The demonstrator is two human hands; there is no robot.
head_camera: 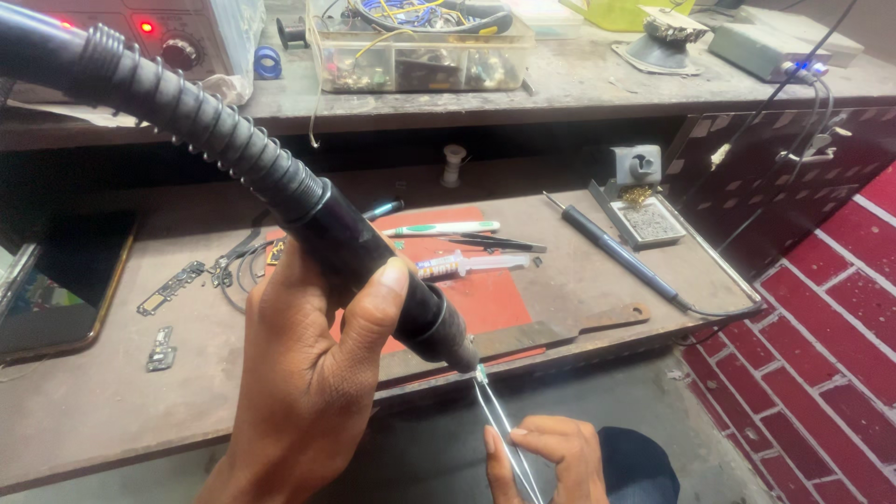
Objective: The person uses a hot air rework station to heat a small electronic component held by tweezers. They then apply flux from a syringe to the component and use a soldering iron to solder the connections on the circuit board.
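L hand (308, 373) grips black hot-air wand (373, 271), nozzle tip just above tweezers (504, 429) pinched by R hand (546, 457). Beyond grip: red mat (485, 299), syringe (467, 266), soldering iron (616, 252).

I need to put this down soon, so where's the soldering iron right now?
In the head view, the soldering iron lies on the bench's right side, beside the sponge tray, right of the red mat.

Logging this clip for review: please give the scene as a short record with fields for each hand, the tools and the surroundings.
left hand: left hand grips black hot-air wand with ribbed hose
right hand: right hand pinches tweezers
tool contact: wand nozzle sits at the tweezers' tip, which holds a tiny part
bench: red mat, syringe, toothbrush, soldering iron, phone
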